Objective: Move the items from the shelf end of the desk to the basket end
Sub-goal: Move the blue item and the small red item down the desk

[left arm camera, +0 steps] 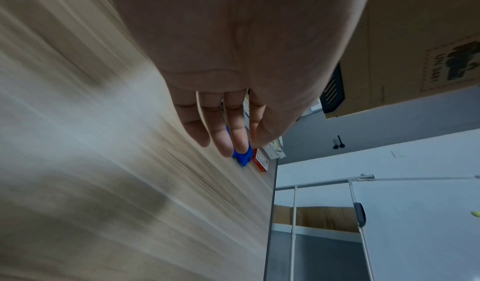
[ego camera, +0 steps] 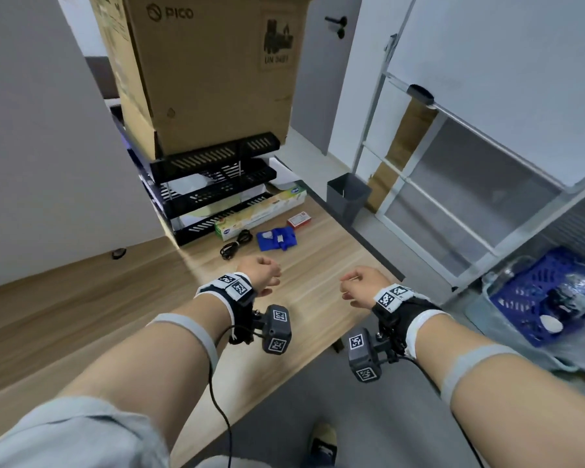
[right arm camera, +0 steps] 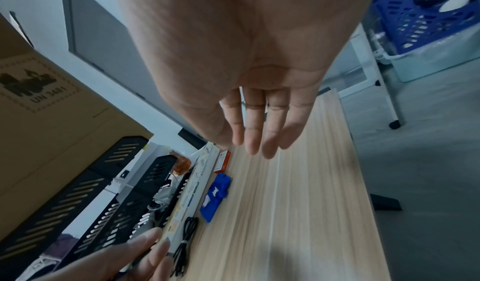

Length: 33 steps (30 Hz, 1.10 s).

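Note:
On the wooden desk (ego camera: 318,265), in front of the black shelf (ego camera: 213,190), lie a long film-wrap box (ego camera: 260,211), a small red box (ego camera: 298,220), a blue flat pack (ego camera: 276,239) and a coiled black cable (ego camera: 236,244). My left hand (ego camera: 262,273) hovers just in front of the cable and the blue pack, fingers relaxed, holding nothing. My right hand (ego camera: 358,285) hangs over the desk's right part, also empty. The left wrist view shows straight fingers (left arm camera: 221,133) above the blue pack (left arm camera: 244,156). Straight fingers (right arm camera: 257,133) fill the right wrist view too.
A big cardboard box (ego camera: 210,69) sits on top of the shelf. Right of the desk on the floor stand a grey bin (ego camera: 348,197), a whiteboard on a wheeled frame (ego camera: 487,96) and a blue basket (ego camera: 541,295) inside a clear tub.

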Available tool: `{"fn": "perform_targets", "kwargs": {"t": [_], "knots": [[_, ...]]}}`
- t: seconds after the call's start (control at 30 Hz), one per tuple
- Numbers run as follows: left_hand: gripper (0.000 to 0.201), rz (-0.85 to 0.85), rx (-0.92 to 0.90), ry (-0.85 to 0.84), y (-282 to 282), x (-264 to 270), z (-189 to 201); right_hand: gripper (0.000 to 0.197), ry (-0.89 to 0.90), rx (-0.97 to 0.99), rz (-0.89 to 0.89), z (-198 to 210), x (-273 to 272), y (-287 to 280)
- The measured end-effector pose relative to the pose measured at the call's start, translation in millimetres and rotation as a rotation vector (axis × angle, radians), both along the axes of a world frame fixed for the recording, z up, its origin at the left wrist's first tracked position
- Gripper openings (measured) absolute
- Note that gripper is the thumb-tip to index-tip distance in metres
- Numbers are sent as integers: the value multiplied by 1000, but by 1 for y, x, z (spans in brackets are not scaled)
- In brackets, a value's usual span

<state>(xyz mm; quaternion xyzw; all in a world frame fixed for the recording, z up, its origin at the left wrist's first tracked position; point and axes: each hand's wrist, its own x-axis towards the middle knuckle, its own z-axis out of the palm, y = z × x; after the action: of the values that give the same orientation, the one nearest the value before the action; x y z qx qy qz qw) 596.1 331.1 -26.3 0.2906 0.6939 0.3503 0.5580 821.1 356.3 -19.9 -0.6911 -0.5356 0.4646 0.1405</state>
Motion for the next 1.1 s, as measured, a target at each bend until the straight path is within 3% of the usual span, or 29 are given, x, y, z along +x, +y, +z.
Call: {"fn": "perform_targets", "kwargs": {"t": [0.3,0.43,0.63,0.73,1.0,1.1], "knots": [[24,66,-73,116,55,17,-29,16,-161,-18,246,-17,14,89],[52,-87,-64,315,92,12,-48,30,-242,-6,355,-33,2,127],[68,-445,-84,729,167,1,-101,53,-283,30,504,-58,-24,183],[86,-517,-42,788,179,-4,-113,64,-329,56,579,-69,-43,208],[56,-423,29,848,167,-15,-132,81,-507,164,793,-102,-92,245],[59,-402,-29,830,163,-21,-127,83,-617,153,864,-112,-101,251]]}}
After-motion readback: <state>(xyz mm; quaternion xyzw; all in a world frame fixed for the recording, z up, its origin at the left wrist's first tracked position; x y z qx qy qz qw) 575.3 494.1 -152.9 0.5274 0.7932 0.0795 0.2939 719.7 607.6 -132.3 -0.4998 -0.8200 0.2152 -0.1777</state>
